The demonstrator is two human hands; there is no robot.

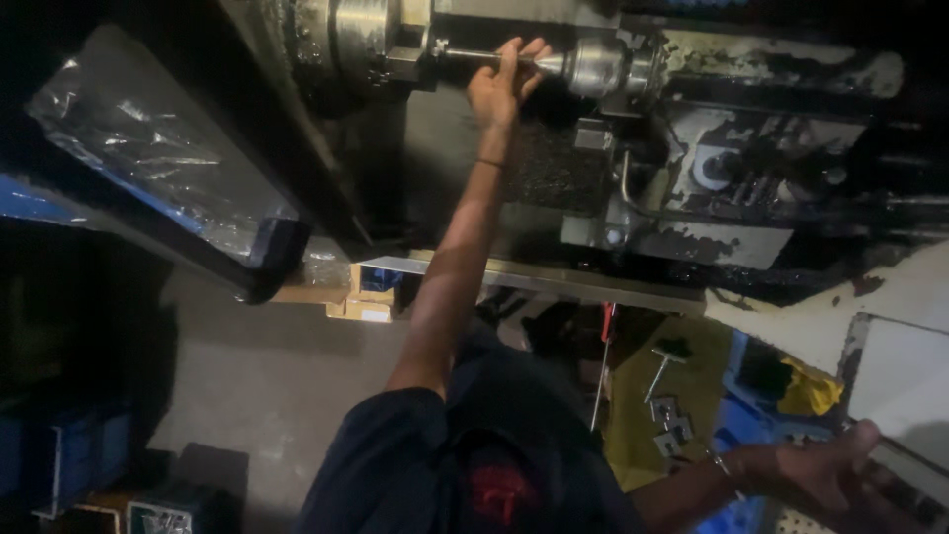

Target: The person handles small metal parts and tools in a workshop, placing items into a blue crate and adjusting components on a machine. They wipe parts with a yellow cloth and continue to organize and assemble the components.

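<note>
My left hand (504, 84) reaches up to a lathe, fingers wrapped over a thin metal rod (473, 55). The rod runs between the chuck (361, 35) on the left and a shiny tailstock centre (598, 67) on the right. A dark band sits on that wrist. My right hand (840, 465) is low at the right, lying against the edge of a white panel (905, 381); it is blurred, so its grip is unclear. A thin bracelet is on that wrist. My dark shirt (474, 465) fills the bottom centre.
The lathe carriage (722, 188), with chipped pale paint, sits right of the rod. A plastic-wrapped dark guard (158, 158) slants across the left. Below lie a yellow surface with tools (662, 386), a red-handled screwdriver (605, 336), a yellow rag (809, 391), cardboard boxes (361, 297) and blue crates (79, 450).
</note>
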